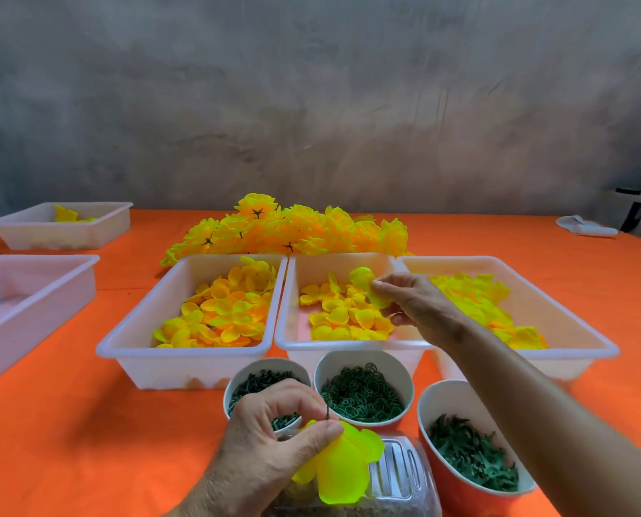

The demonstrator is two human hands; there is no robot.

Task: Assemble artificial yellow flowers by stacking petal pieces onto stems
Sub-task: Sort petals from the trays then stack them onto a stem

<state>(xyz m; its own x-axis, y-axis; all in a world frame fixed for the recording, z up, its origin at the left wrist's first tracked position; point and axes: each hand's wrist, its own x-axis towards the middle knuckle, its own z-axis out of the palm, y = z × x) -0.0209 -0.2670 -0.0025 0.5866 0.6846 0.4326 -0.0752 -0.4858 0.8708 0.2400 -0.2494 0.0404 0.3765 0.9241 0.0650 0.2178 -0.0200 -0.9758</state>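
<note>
1. At the far left of the orange table [69, 423] stand two white trays: the back tray [61, 233] holds a few yellow petals, while nothing can be made out inside the near-left tray [31, 315].
2. The left petal tray [132, 352] holds orange-yellow petal pieces. Behind the row of trays lies a heap of finished yellow flowers [292, 229], stretched across the table from left to right.
3. The left hand [270, 445] is low in the middle, thumb and fingers pinching a dark stem [328, 411] with yellow petals [343, 468] already on it. The stem's long axis runs nearly upright, its thin tip pointing up and away from the person; the petals hang below the fingers, cupped downward over a clear plastic box [397, 475].
4. Three round cups sit just in front of the trays: the left cup [236, 382] with dark green bits, partly behind the left hand; the middle cup [363, 397] with green rings; the right cup [468, 453] with green leafy pieces.
5. The right hand [412, 300] reaches over the middle petal tray [292, 330], fingertips pinching a single yellow petal piece [367, 283] held above the loose petals there.
6. The right petal tray [591, 341] holds brighter yellow petals, partly hidden by the right forearm. A white cloth [583, 227] lies at the far right edge.
</note>
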